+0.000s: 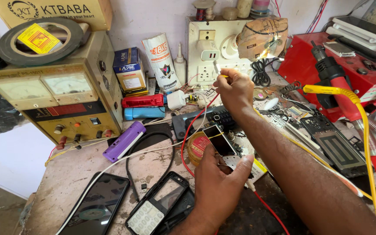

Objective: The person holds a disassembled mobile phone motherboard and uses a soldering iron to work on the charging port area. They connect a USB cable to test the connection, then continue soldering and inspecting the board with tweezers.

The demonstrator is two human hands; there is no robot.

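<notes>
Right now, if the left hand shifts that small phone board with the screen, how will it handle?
The phone board looks thin and bare, so probably light and fragile. Fine wires appear to run to it, so they may tug it back. The left hand grips only its lower edge, so it could pivot.

Power supply (62, 98) at left, tape roll (40, 40) on it, smartphone (96, 206) in front, socket board (212, 52) behind.

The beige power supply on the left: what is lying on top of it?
On the beige power supply lies a roll of dark tape, with a yellow-and-red packet in its hole. The supply's top under the roll is covered.
</notes>
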